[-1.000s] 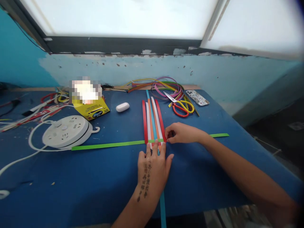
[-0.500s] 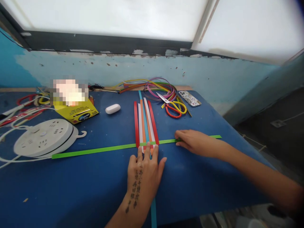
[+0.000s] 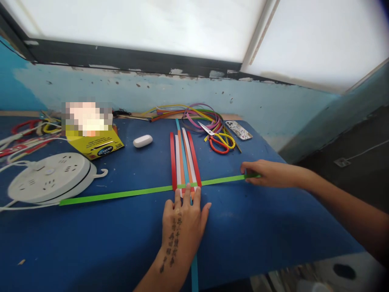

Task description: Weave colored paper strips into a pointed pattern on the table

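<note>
My left hand (image 3: 183, 225) lies flat with fingers spread, its fingertips pressing on the near ends of several upright coloured strips. These are a red strip (image 3: 173, 162) on each side, with a white strip (image 3: 178, 162), orange strips and a blue strip (image 3: 195, 273) between them. The blue one runs on beneath my hand toward the table's front edge. A long green strip (image 3: 121, 195) crosses the others just ahead of my fingertips. Farther right, my right hand (image 3: 267, 173) is closed around the green strip near its right end, which the fingers partly hide.
Red-and-yellow scissors (image 3: 221, 144) lie by a coil of coloured strips (image 3: 209, 115) and a phone (image 3: 239, 130). A small white case (image 3: 142, 141) sits left of the strips. A yellow box (image 3: 97, 144) and a round white power strip (image 3: 51, 176) with cords stand at left.
My right hand has moved right along the green strip, to near its end. My left hand stays on the strips. The view has shifted slightly.
</note>
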Motion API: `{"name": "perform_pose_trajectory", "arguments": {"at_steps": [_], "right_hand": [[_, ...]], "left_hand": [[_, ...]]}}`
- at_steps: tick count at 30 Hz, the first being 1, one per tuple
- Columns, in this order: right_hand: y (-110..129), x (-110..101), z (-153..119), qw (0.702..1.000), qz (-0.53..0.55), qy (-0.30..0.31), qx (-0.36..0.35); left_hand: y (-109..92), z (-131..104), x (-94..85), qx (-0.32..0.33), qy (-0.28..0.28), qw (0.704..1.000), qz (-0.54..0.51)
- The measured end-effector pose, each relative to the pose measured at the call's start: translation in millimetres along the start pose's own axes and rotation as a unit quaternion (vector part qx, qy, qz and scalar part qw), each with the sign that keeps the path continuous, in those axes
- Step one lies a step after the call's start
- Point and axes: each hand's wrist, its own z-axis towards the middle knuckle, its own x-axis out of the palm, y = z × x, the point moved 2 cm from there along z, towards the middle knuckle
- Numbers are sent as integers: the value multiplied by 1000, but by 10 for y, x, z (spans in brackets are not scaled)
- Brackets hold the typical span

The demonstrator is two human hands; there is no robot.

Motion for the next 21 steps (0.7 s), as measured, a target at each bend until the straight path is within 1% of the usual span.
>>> {"name": "perform_pose_trajectory", "arguments": {"at_steps": [1,3,5,7,8,10,12,13,16,17,18,19,20,21], "right_hand": [[-25,-102,-70,999,23,10,23],[-59,-328,-236,995,80,39,39],[-76,-531,-384,984,153,64,63],[-74,-651,-455,966,227,70,97],[-70,-669,-453,959,256,63,103],[-69,-614,-380,947,305,50,85],[-97,-456,-230,933,354,57,39],[-127,-360,-131,924,378,48,23],[-228,-88,240,896,441,-47,-12],[-243,-12,374,875,479,-65,-26],[-247,49,503,842,531,-78,-44],[-246,87,617,799,590,-105,-60],[-235,122,712,761,637,-107,-62],[-213,154,783,738,667,-88,-54]], "left_hand": [[0,-1,1,0,-1,1000,1],[1,0,3,-1,0,1000,4],[0,2,6,-2,2,1000,4],[0,3,9,-4,2,1000,1],[1,3,11,-5,2,1000,-2],[2,1,14,-6,-1,1000,-4],[3,-1,19,-6,0,1000,-3],[2,-2,21,-5,0,1000,0],[-1,1,35,-6,6,1000,4],[-2,2,41,-9,8,1000,3],[-2,4,46,-13,10,1000,1],[-2,5,50,-16,11,1000,-1],[-1,6,53,-18,11,1000,-4],[-1,5,53,-19,11,1000,-5]]}}
